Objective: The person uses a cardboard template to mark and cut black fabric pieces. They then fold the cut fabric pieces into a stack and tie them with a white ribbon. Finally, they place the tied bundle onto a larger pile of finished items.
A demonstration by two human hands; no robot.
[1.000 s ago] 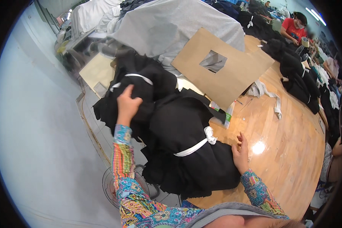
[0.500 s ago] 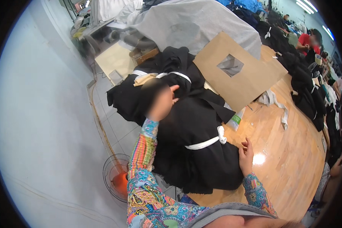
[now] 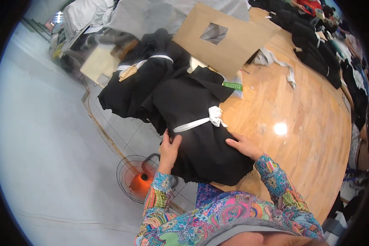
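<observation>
A bundle of black fabric lies near me at the left edge of the table, bound round with a knotted white cloth strip. My left hand rests against its left side, thumb apart from the fingers. On the right side, my right hand lies on the cloth with its fingers stretched out. Neither hand is closed round the bundle. Just beyond and to the left sits another black fabric bundle, also tied with white strip and bearing a beige piece.
A brown cardboard sheet with a square hole lies beyond the bundles, near a loose pale strip. More black bundles line the far right of the wooden table. An orange fan stands on the floor at left.
My left hand has come back from the farther bundle to the nearer one's left side. My right hand has moved onto its right side. The view has shifted.
</observation>
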